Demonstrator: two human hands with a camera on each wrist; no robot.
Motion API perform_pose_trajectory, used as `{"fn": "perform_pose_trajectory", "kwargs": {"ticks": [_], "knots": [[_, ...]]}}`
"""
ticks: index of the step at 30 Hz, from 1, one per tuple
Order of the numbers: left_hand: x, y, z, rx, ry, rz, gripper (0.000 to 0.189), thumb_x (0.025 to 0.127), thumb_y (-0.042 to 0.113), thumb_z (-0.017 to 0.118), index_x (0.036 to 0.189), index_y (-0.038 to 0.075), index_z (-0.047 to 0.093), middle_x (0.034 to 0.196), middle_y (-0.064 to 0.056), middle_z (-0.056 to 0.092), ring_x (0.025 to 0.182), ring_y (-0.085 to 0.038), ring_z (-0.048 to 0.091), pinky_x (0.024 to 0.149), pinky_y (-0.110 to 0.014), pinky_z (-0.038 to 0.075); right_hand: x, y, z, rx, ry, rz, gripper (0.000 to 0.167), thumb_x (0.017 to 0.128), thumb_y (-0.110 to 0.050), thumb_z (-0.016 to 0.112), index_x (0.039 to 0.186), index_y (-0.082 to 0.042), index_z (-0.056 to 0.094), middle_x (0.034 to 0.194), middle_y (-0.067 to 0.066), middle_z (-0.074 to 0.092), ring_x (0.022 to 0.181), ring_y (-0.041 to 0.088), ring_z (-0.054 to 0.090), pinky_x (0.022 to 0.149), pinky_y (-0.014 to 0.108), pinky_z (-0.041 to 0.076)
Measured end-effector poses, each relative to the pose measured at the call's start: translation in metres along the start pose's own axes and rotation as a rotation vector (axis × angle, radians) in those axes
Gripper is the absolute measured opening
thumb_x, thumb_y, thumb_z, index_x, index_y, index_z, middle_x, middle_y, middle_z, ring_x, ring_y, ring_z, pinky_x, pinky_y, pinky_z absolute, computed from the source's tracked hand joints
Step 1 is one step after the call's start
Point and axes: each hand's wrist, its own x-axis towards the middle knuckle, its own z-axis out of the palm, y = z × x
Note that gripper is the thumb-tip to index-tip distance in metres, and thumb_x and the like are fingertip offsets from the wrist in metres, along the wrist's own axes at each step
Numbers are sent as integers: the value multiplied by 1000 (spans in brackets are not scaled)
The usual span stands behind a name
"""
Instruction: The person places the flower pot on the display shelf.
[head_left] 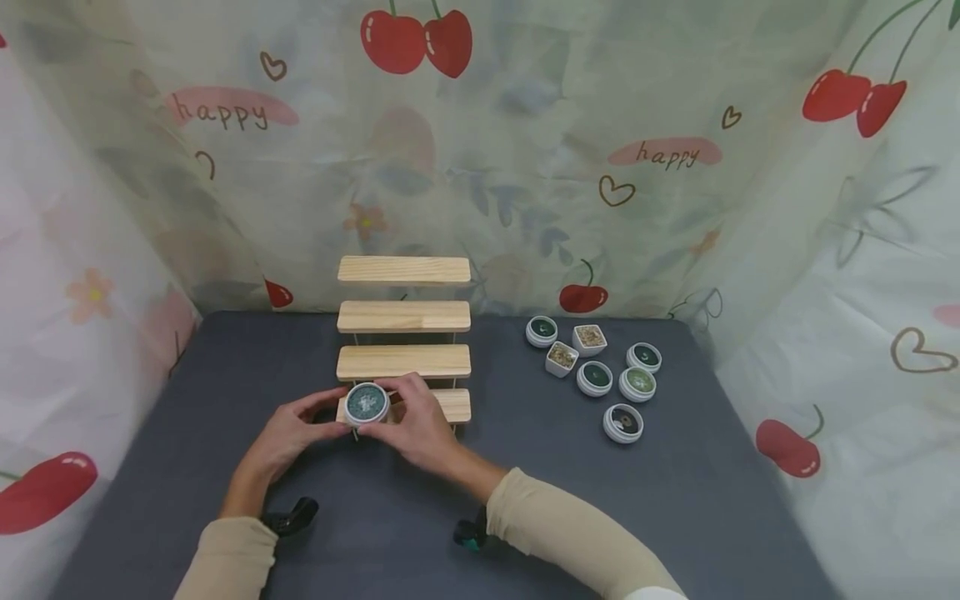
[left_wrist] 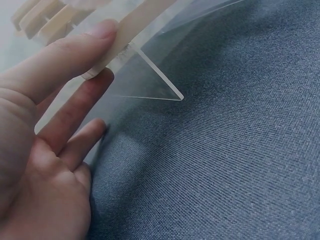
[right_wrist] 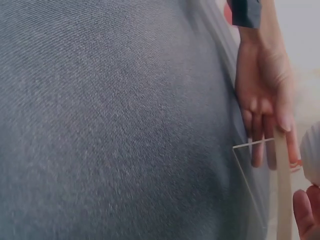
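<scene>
The right hand (head_left: 423, 425) grasps the jar (head_left: 367, 404) between thumb and fingers, its rim level and green top up. The jar is over the left end of the lowest shelf (head_left: 455, 406); I cannot tell whether its base touches the wood. At the jar's 9 o'clock, the left hand (head_left: 285, 435) pinches that shelf's end, thumb above and a finger beneath, as the left wrist view shows.

The step in hand looks like setting the jar down at the shelf's end. The next move probably calls for squaring it on the wood, then freeing the right fingers without tipping it. The left fingertips crowd that end, and the clear support (left_wrist: 159, 75) under the shelf looks thin, so a hard push might shift the rack.

Three more shelves rise toward 12 o'clock: the second (head_left: 403, 362), the third (head_left: 403, 317) and the top one (head_left: 403, 270). Well apart at 3 o'clock, on the dark cloth (head_left: 525, 492), sit five round jars, the nearest (head_left: 623, 423) among them, and two square pots (head_left: 562, 359). A cherry-print curtain (head_left: 510, 125) hangs behind.
</scene>
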Motion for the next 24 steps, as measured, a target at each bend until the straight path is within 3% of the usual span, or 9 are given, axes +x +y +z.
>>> {"fn": "perform_pose_trajectory", "kwargs": {"ticks": [5,11,16,24], "knots": [[0,-1,1,1,4,5,83,79,38,88,149,12,53,150,-17,54,148,-36,38,121,-60,31,1,2,6,-4,28,50,63,81,-30,87,137,-17,62,112,3,56,93,17,63,79,26,59],[1,-1,0,5,9,5,84,79,38,88,149,11,52,150,-18,54,148,-37,38,121,-60,30,4,3,11,-15,33,65,63,82,-30,87,139,-17,62,111,2,57,89,22,64,73,11,48],[1,-1,0,0,12,4,84,79,38,89,149,10,52,150,-19,54,149,-37,37,122,-60,29,5,3,14,-53,47,46,61,84,-31,86,137,-17,62,117,2,61,95,21,64,75,12,47],[0,-2,0,1,17,2,83,79,37,89,148,9,52,150,-19,54,149,-37,37,122,-60,28,6,1,16,-72,67,51,58,83,-32,86,133,-16,60,122,-1,64,104,7,63,83,17,50]]}}
